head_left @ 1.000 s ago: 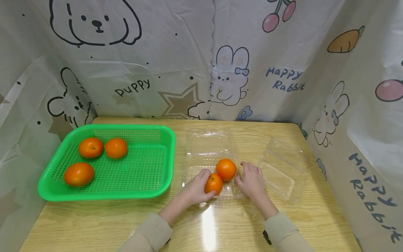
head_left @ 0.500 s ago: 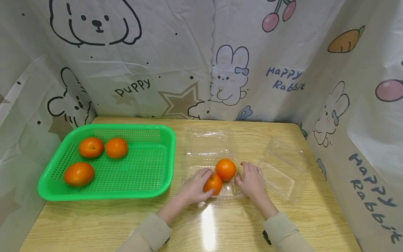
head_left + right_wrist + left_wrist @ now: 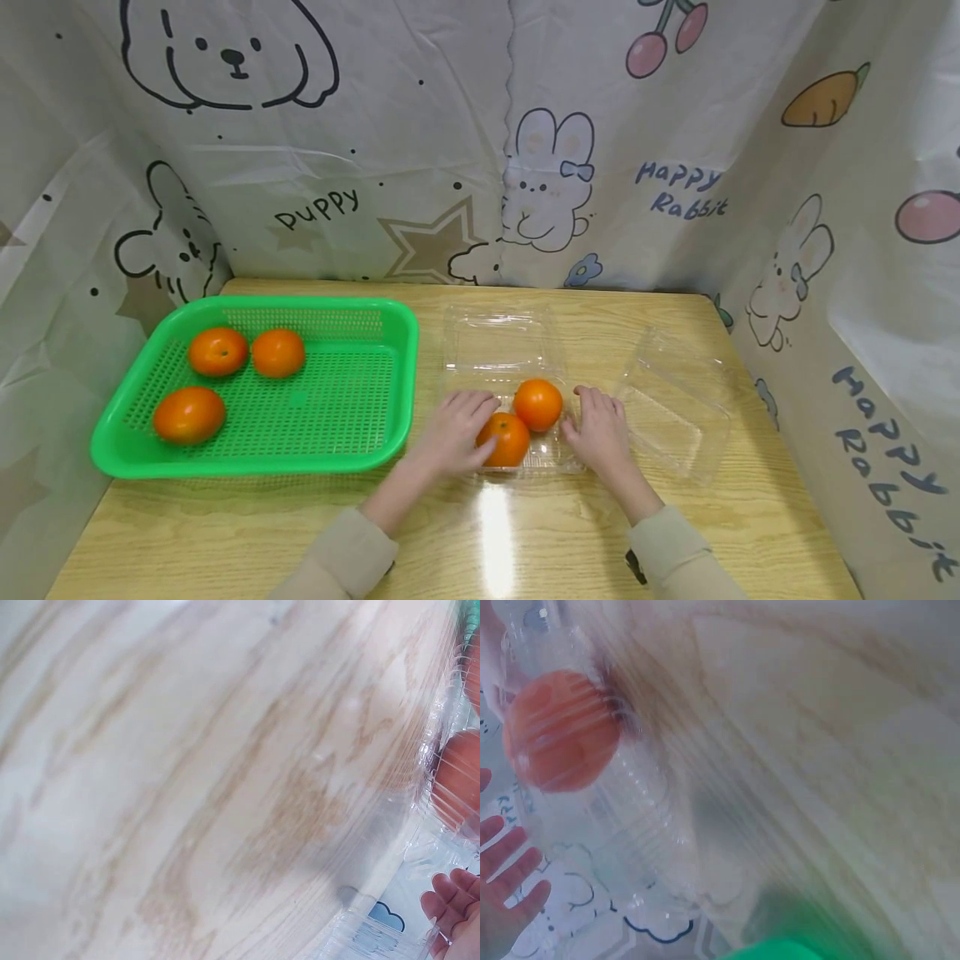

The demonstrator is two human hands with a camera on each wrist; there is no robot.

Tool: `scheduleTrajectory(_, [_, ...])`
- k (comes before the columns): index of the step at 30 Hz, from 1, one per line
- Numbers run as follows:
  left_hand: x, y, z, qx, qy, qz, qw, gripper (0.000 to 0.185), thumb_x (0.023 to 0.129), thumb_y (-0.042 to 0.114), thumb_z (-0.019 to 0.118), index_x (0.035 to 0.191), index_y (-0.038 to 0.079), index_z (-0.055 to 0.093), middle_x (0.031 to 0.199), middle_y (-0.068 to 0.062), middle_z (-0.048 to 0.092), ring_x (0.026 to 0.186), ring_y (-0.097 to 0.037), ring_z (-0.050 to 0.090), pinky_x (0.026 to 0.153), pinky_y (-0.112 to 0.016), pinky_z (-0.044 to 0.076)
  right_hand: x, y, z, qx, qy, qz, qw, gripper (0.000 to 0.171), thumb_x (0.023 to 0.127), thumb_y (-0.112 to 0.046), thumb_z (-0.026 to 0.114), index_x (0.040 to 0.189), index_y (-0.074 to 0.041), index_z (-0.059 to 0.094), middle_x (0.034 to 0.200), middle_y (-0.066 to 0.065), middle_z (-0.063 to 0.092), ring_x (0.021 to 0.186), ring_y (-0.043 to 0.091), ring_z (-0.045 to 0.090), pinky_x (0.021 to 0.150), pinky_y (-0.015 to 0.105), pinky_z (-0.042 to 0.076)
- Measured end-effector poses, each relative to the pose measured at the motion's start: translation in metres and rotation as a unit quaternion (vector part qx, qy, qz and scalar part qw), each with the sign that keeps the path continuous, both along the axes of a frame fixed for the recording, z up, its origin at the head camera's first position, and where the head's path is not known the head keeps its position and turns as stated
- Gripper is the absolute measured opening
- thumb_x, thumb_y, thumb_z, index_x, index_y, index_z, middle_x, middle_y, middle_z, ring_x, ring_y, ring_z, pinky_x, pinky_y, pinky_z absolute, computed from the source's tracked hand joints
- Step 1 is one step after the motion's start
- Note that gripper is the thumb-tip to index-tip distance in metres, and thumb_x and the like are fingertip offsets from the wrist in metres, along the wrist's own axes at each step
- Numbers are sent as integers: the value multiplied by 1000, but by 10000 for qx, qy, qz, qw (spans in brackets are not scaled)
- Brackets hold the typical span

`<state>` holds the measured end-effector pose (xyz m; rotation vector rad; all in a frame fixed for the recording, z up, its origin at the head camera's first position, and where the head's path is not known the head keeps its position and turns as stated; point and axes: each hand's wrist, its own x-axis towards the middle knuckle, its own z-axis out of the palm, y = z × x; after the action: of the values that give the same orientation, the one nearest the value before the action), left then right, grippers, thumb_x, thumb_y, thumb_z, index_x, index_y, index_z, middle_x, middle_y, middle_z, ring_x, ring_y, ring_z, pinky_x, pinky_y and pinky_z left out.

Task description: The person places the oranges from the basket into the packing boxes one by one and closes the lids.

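The near orange [image 3: 507,439] sits in the clear box [image 3: 501,367], touching a second orange [image 3: 537,404]. It looks round, firm and smooth, so it could roll; best held around its sides. The left hand [image 3: 450,433] rests on it with loose fingers. The right hand [image 3: 600,433] lies flat, fingers straight, at the box's edge. The green basket [image 3: 255,467] holds three more oranges [image 3: 217,351].

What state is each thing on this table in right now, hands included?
Clear box: open, lid back, two oranges inside.
Near orange: in the box, touched by the left hand.
Far orange: in the box, untouched.
Right hand: flat at the box's right edge.
Green tray: holds three oranges.
Second clear box: open, empty.
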<state>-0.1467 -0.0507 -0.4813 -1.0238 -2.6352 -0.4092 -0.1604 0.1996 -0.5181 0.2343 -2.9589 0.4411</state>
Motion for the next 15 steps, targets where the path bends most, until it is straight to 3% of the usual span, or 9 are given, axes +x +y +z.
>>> scheduleTrajectory(5, [-2, -10, 6, 3, 506, 211, 9985, 43, 78, 28, 62, 114, 6, 56, 113, -9, 58, 104, -26, 53, 92, -44, 42, 0, 1, 0, 2, 34, 6, 10000, 48, 78, -24, 59, 119, 0, 49, 114, 17, 55, 106, 34, 49, 97, 48, 30])
scheduleTrajectory(15, [-6, -35, 13, 209, 861, 814, 9927, 39, 75, 27, 64, 108, 6, 59, 108, -10, 61, 100, -26, 56, 92, -44, 42, 0, 0, -1, 25, 56, 25, 10000, 49, 78, -24, 60, 119, 0, 49, 113, 17, 55, 106, 34, 49, 97, 48, 30])
